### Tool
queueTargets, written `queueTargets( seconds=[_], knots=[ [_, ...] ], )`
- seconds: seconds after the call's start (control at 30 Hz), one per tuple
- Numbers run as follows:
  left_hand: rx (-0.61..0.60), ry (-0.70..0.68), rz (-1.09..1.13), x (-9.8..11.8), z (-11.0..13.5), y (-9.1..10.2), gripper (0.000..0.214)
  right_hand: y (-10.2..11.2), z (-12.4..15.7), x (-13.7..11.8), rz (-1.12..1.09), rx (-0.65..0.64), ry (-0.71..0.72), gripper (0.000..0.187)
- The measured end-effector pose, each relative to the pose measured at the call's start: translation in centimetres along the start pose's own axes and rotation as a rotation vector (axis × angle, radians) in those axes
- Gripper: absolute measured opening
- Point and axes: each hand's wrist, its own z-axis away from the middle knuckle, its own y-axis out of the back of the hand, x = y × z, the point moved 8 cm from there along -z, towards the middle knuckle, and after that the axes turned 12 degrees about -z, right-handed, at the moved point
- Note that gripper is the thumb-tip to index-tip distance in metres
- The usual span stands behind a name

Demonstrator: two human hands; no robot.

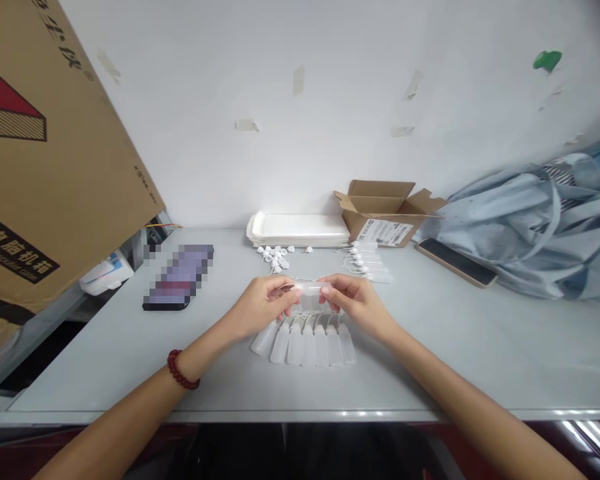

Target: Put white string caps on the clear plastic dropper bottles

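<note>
Between my hands a small translucent plastic bottle point(311, 289) is held sideways above the table. My left hand point(266, 299) pinches its left end, where fingers cover the tip. At the other end, the fingertips of my right hand point(354, 297) are closed on it. Just below, a row of similar translucent bottles point(308, 347) lies fanned out, with thin white strips or loops at their tops. Behind my left hand is a loose pile of small white caps point(277, 255). More bottles point(373, 263) lie stacked beyond my right hand.
At the back, a stack of white trays or packets point(303, 230) sits beside an open cardboard box point(385, 223). A phone point(455, 261) and a grey-blue fabric bag point(515, 230) are at right. A blurred-out phone point(180, 277) and a large carton point(55, 153) are at left.
</note>
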Motion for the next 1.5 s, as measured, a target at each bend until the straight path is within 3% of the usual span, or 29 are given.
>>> queueTargets(
  seconds=[0.27, 0.47, 0.57, 0.73, 1.03, 1.17, 1.23, 1.4, 1.5],
  knots=[
    [-0.091, 0.064, 0.046, -0.4, -0.2, -0.4, 0.043, -0.2, -0.1, 0.0, 0.051, 0.009, 0.04, 0.029],
    [-0.162, 0.144, 0.182, -0.9, 0.0, -1.0, 0.041, -0.3, 0.9, -2.0, 0.352, 0.073, 0.403, 0.025],
    [-0.197, 0.125, 0.198, -0.9, 0.0, -1.1, 0.042, -0.6, 1.2, -2.4, 0.406, 0.066, 0.469, 0.021],
    [-0.185, 0.057, 0.096, -0.5, 0.1, -1.0, 0.038, -0.6, 1.1, -2.5, 0.37, 0.048, 0.385, 0.024],
    [0.036, -0.126, -0.323, 0.7, 0.3, -0.6, 0.021, 0.3, 0.6, -0.3, 0.163, 0.085, 0.087, 0.034],
    [0.136, -0.22, -0.456, 1.7, 0.6, -0.2, 0.018, 0.3, 0.4, 0.2, 0.076, 0.085, 0.024, 0.034],
    [0.135, -0.199, -0.41, 1.6, 0.5, -0.1, 0.02, 0.3, 0.3, 0.3, 0.041, 0.087, 0.017, 0.034],
    [-0.063, -0.043, -0.099, 0.5, 0.2, -1.2, 0.038, 0.1, 0.3, 0.1, -0.031, 0.077, 0.047, 0.032],
    [-0.096, -0.001, 0.018, 0.1, 0.1, -1.2, 0.04, 0.0, 0.3, -0.1, -0.002, 0.071, 0.085, 0.03]
  ],
)
